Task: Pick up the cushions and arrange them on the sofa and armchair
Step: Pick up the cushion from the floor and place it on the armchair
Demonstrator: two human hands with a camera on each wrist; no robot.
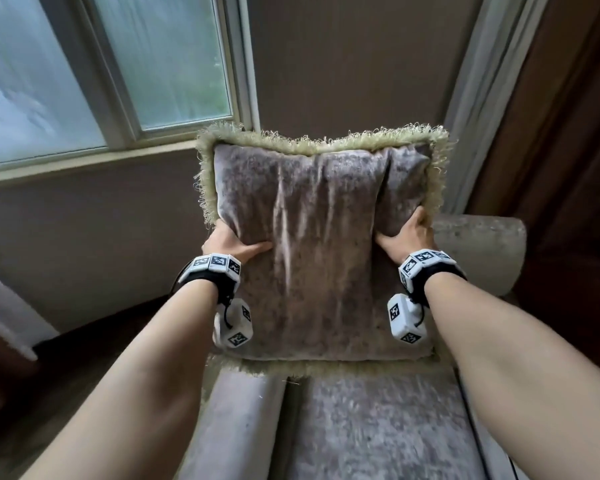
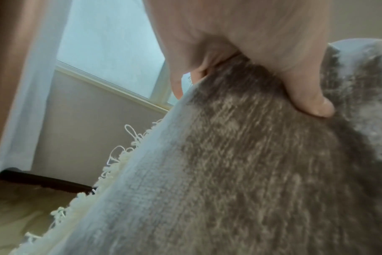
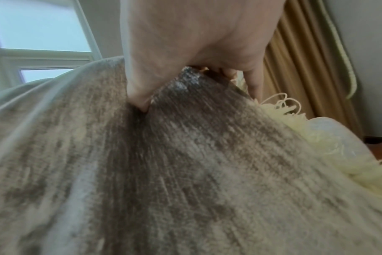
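Note:
A square grey velvet cushion (image 1: 312,244) with a pale green looped fringe stands upright over the armchair (image 1: 371,420), its lower edge at the seat. My left hand (image 1: 230,244) grips its left side, thumb pressed into the front and fingers behind. My right hand (image 1: 407,233) grips the right side the same way. In the left wrist view the left hand (image 2: 240,69) pinches the cushion (image 2: 251,172) fabric. In the right wrist view the right hand (image 3: 192,57) has its thumb dug into the cushion (image 3: 164,172). The fingers behind the cushion are hidden.
The armchair's rolled backrest (image 1: 482,251) shows behind the cushion at the right. A window (image 1: 84,71) with a sill is at upper left, a brown curtain (image 1: 568,116) at the right. Dark floor (image 1: 84,341) lies left of the chair.

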